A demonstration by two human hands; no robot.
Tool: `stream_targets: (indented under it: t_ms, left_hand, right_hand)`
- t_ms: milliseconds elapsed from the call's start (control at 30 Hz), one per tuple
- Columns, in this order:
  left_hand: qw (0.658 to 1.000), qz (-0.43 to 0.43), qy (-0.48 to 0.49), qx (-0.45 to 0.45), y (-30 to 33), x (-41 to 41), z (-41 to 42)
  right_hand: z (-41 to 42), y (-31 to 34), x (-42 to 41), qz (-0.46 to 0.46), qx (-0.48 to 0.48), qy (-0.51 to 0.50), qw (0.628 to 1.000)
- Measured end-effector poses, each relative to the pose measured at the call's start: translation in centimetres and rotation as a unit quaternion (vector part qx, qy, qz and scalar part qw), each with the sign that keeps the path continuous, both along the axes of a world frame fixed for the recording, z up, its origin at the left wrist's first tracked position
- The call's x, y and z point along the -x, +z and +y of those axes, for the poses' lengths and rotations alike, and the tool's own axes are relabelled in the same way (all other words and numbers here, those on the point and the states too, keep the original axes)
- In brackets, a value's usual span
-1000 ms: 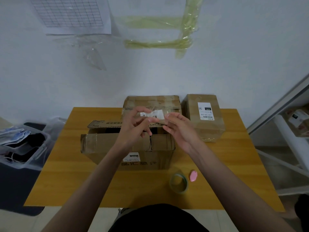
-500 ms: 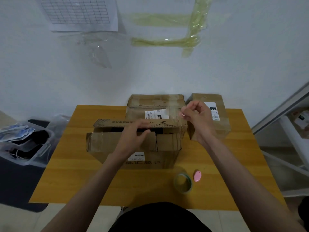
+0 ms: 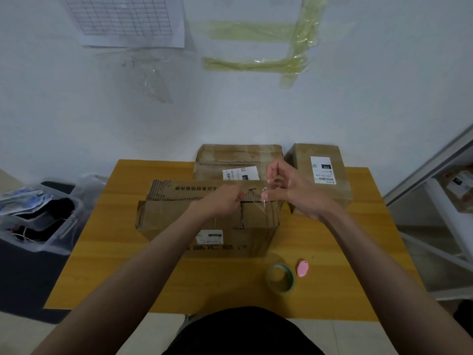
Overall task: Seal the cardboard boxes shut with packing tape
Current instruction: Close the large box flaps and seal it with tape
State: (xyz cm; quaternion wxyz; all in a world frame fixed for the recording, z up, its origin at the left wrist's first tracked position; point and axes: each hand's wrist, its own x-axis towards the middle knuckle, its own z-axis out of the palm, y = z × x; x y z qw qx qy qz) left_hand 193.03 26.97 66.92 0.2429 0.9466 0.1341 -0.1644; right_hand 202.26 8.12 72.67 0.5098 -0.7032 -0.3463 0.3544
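Nearest on the desk (image 3: 107,265), below and right of the fingers, lie a tape roll (image 3: 281,278) and, just right of it, a pink cutter (image 3: 302,268). Above them stands the front box (image 3: 204,221), its near flap folded down and its far flap partly raised. The left hand (image 3: 220,203) rests on the box top at the flap seam, its fingers (image 3: 236,197) curled over the near flap's edge and gripping it. The right hand (image 3: 294,190) is just right of the left fingers, thumb and forefinger pinching a clear tape strip (image 3: 265,194) that runs down onto the seam. Beyond the fingers sits a second box (image 3: 238,160) with a label, and to the right of the right hand a third box (image 3: 320,170).
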Motion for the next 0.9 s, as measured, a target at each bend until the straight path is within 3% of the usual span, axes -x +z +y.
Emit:
stream_targets:
  t_ms: [167,333,600,900]
  left_hand:
    - [0.984,-0.005,0.077,0.161,-0.3,0.6,1.1]
    - [0.964,-0.034,0.111,0.237,0.5,1.0,1.5]
    - [0.973,-0.021,0.069,0.219,-0.2,0.6,2.5]
    - [0.982,0.003,0.002,0.189,0.4,1.1,3.0]
  right_hand:
    - [-0.1,0.0,-0.1,0.020,-0.003,0.029,0.999]
    - [0.8,-0.2,0.2,-0.055,0.017,0.044,0.997]
    - [3.4,-3.4,2.0,-0.209,0.076,0.079,0.972]
    - [5.0,-6.3,2.4,-0.262,0.090,0.102,0.955]
